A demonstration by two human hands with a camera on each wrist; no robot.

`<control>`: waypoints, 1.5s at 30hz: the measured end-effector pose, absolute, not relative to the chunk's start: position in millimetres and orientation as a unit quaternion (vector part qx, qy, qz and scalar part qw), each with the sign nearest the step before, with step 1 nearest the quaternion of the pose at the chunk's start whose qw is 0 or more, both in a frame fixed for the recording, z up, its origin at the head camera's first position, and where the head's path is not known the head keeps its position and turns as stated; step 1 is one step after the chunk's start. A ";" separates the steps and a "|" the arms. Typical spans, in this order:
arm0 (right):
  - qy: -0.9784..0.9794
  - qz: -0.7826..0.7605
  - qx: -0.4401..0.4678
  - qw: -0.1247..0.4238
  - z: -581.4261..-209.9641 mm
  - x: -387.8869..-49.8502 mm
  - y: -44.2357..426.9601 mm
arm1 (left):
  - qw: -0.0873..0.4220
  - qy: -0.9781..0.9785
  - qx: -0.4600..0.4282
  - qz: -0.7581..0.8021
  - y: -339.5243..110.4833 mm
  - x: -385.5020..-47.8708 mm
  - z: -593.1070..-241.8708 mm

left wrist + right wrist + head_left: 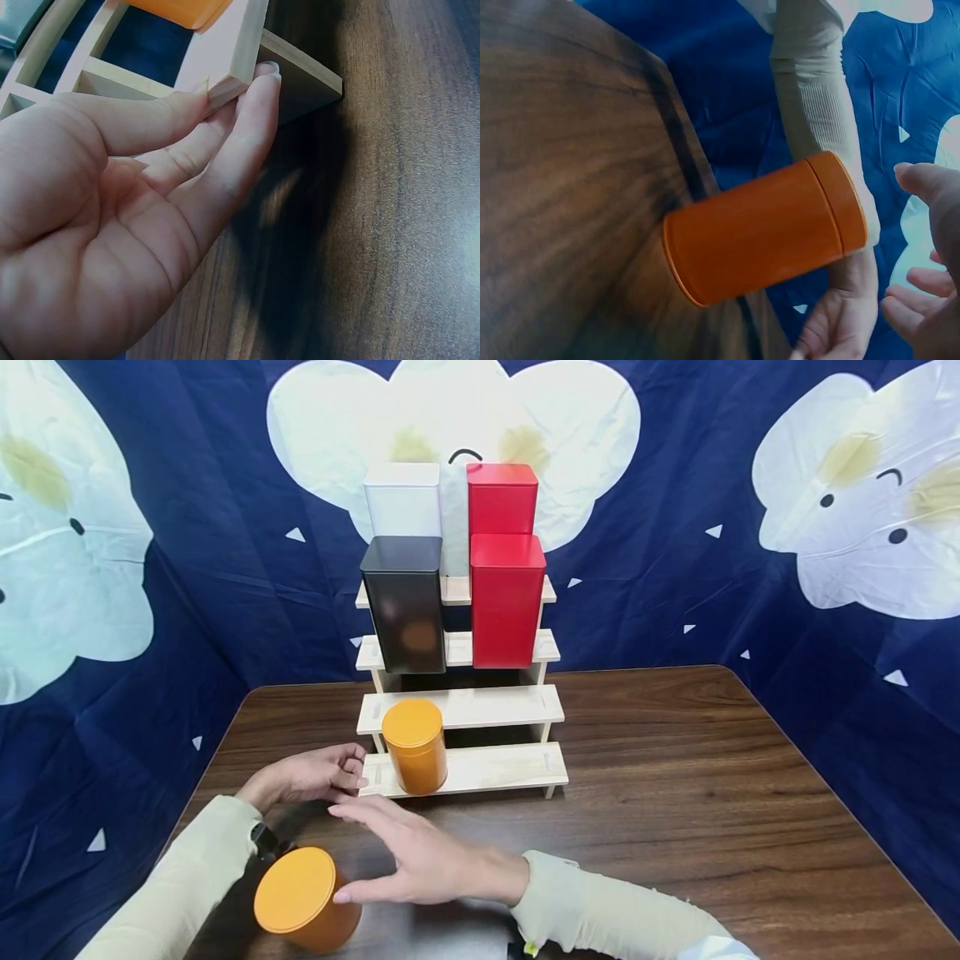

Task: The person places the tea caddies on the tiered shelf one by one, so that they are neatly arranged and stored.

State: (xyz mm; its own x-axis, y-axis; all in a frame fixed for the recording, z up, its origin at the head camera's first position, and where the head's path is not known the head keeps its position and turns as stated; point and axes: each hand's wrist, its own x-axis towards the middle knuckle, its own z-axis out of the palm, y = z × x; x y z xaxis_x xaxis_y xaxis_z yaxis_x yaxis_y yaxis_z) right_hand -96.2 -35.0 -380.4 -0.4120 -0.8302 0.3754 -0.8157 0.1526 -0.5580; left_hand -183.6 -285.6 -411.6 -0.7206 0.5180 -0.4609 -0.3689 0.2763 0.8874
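Observation:
My left hand (318, 772) pinches the left end of the lowest board of a stepped wooden display rack (506, 767); the left wrist view has the thumb on top and fingers beneath the board's corner (232, 64). An orange lidded canister (415, 756) stands upright on that lowest step. A second orange canister (296, 892) stands on the table near the front left. Over the table beside it, my right hand (416, 852) is held with fingers extended and thumb spread, holding nothing. In the right wrist view this canister (761, 232) appears apart from the hand.
Higher on the rack stand a black tin (405, 610), a white tin (403, 506) and two red tins, one front (507, 610) and one behind (502, 497). The brown wooden table (675, 777) meets a dark blue cloth backdrop (645, 585) with cloud shapes.

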 end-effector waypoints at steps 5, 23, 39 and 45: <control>0.768 -0.346 -0.536 0.059 -386.6 -90.2 -39.1 | 0.371 0.698 0.053 0.610 -285.9 -183.4 -411.1; 0.757 -0.322 -0.559 0.102 -398.3 -82.6 -49.1 | 0.364 0.699 0.040 0.614 -286.0 -182.5 -411.5; 0.769 -0.304 -0.550 0.118 -399.6 -84.9 -61.2 | 0.369 0.686 0.055 0.625 -285.8 -182.3 -411.8; 0.773 -0.296 -0.552 0.101 -399.3 -84.2 -65.9 | 0.368 0.687 0.057 0.624 -285.8 -183.0 -411.1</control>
State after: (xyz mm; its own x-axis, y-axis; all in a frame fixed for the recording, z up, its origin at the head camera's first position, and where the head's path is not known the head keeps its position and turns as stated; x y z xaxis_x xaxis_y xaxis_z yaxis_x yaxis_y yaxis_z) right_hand -84.2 -65.9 -399.3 -0.3704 -0.9129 0.1717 -0.7935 0.2148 -0.5694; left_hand -183.0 -285.8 -411.1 -0.7221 0.5385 -0.4343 -0.3813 0.2141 0.8993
